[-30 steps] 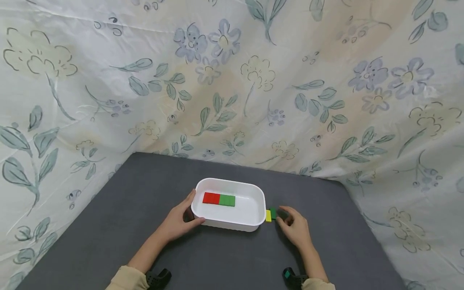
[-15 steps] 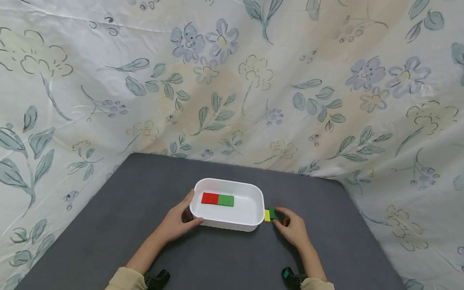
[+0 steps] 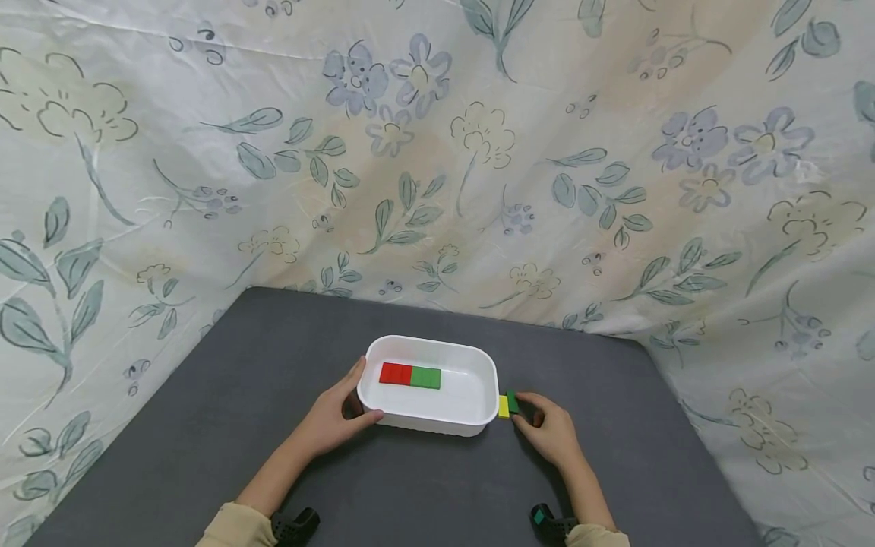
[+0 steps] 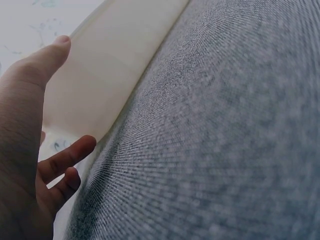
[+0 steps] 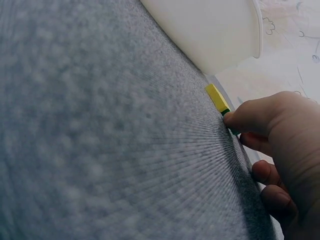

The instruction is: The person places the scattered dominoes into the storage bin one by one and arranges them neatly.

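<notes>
A white plastic tub point(image 3: 472, 387) stands on the dark tabletop. My left hand point(image 3: 335, 418) holds its left end, the thumb point(image 4: 60, 47) along the near wall and the forefinger at the left rim. Flat red point(image 3: 396, 374) and green tiles point(image 3: 426, 378) lie side by side inside the tub. Just outside its right end, a yellow tile point(image 3: 503, 407) lies beside a dark green tile point(image 3: 513, 400). My right hand point(image 3: 550, 433) pinches the dark green tile between thumb and forefinger. In the right wrist view, the thumb covers most of that tile.
The dark grey tabletop point(image 3: 424, 486) has a ribbed cloth-like surface. Behind it and at both sides hangs a floral curtain point(image 3: 437, 167). Each wrist wears a black strap device, one at the left point(image 3: 295, 526) and one at the right point(image 3: 552, 524).
My right hand has moved slightly left, its thumb and forefinger coming onto the dark green tile. The left hand keeps its place on the tub. The head view has shifted a little.
</notes>
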The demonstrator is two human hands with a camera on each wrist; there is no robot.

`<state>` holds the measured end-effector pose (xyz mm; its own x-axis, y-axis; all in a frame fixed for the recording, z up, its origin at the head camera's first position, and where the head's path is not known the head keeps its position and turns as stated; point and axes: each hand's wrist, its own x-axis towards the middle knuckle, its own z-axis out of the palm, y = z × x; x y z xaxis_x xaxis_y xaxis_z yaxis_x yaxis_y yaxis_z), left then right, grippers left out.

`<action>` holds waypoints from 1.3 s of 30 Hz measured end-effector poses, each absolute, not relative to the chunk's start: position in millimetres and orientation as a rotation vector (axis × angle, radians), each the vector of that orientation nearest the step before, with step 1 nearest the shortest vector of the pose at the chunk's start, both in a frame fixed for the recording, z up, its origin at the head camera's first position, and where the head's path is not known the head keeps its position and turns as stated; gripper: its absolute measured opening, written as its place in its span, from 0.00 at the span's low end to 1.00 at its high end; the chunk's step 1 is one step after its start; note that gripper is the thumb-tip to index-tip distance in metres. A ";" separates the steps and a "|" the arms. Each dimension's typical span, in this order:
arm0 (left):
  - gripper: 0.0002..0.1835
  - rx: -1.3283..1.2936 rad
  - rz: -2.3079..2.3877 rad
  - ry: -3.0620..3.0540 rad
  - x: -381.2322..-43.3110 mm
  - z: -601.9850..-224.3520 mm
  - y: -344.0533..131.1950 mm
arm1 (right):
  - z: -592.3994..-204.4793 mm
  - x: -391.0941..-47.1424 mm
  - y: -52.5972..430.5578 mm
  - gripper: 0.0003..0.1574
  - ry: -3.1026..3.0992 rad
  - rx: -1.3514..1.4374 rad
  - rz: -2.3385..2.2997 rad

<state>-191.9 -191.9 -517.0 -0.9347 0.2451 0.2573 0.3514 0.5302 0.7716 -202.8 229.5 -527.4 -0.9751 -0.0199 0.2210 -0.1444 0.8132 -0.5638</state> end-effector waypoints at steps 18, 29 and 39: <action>0.58 -0.489 -1.343 -2.670 -192.5 -517.5 -192.1 | -526.1 -210.7 229.5 0.27 -2.794 0.181 0.859; 0.58 -0.483 -1.344 -2.674 -192.0 -518.1 -190.4 | -528.5 -210.6 232.6 0.25 -2.754 0.204 0.860; 0.57 -0.478 -1.346 -2.676 -190.9 -517.4 -190.2 | -527.9 -207.3 231.6 0.24 -2.692 0.201 0.896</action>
